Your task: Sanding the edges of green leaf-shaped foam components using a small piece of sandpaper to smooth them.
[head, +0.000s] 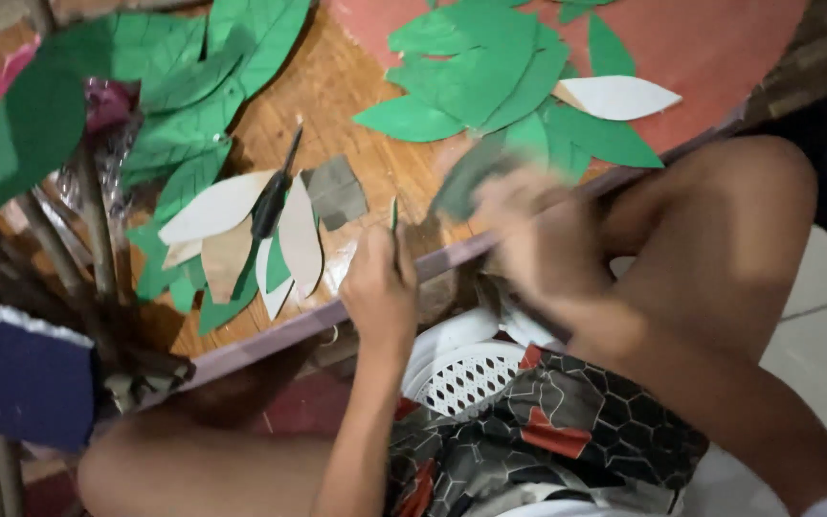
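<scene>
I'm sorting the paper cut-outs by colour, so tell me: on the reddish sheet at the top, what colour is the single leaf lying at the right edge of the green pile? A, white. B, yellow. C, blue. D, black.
A: the leaf at the right edge of the green pile on the reddish sheet is white, pointed at both ends and resting partly on green leaves.

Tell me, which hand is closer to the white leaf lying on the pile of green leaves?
The right hand. It is blurred, just below and left of the white leaf, holding a green piece. The left hand is farther left, at the table's edge.
</scene>
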